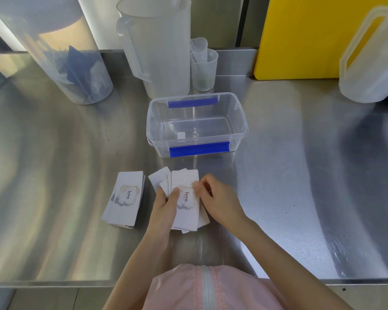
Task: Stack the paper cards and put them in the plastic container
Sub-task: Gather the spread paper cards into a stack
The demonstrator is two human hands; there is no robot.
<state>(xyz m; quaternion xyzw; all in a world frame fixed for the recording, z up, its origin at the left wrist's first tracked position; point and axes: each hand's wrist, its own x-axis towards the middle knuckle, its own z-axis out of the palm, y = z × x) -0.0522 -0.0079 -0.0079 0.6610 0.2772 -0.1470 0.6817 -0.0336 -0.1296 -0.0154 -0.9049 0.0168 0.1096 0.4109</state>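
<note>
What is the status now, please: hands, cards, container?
Left hand and right hand both gripping fanned cards. Second card pile loose on steel table. Plastic container open, no cards inside; path clear.

On a steel table (54,175), the left hand (166,206) and right hand (220,202) grip a fanned bunch of cards (186,198) (one reads "love"). A second pile (124,198) lies to the left; the clear container (196,124) stands open beyond.
</note>
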